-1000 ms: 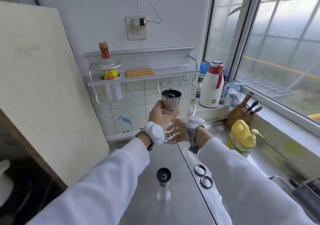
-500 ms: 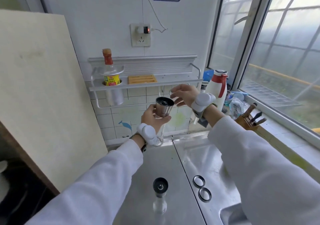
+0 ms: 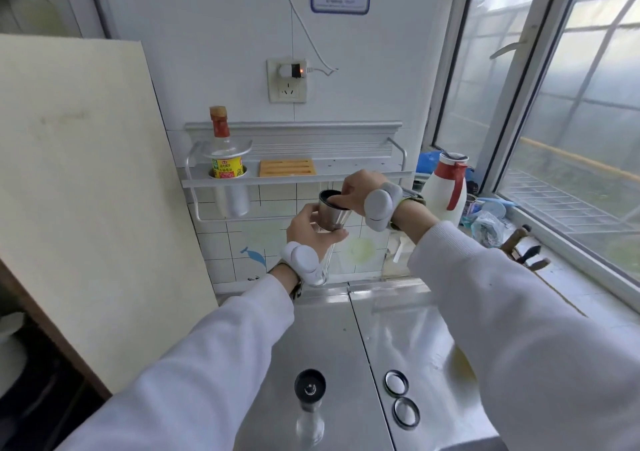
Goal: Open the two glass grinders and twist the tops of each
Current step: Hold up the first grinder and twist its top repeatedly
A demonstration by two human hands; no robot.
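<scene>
Second grinder (image 3: 309,402) stands at counter (image 3: 332,339) front edge, two rings (image 3: 401,397) just right; bottle (image 3: 225,154) on shelf (image 3: 294,176) behind.

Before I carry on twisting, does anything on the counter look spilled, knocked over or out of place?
Nothing stands out. The second grinder stands upright on the steel counter, and the two ring caps lie flat beside it. The held grinder is upright between the left hand and right hand. No spill shows.

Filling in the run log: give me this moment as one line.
left hand: holds raised grinder by glass body | right hand: fingertips on its metal top | second grinder: standing on counter | two lids: beside it
</scene>
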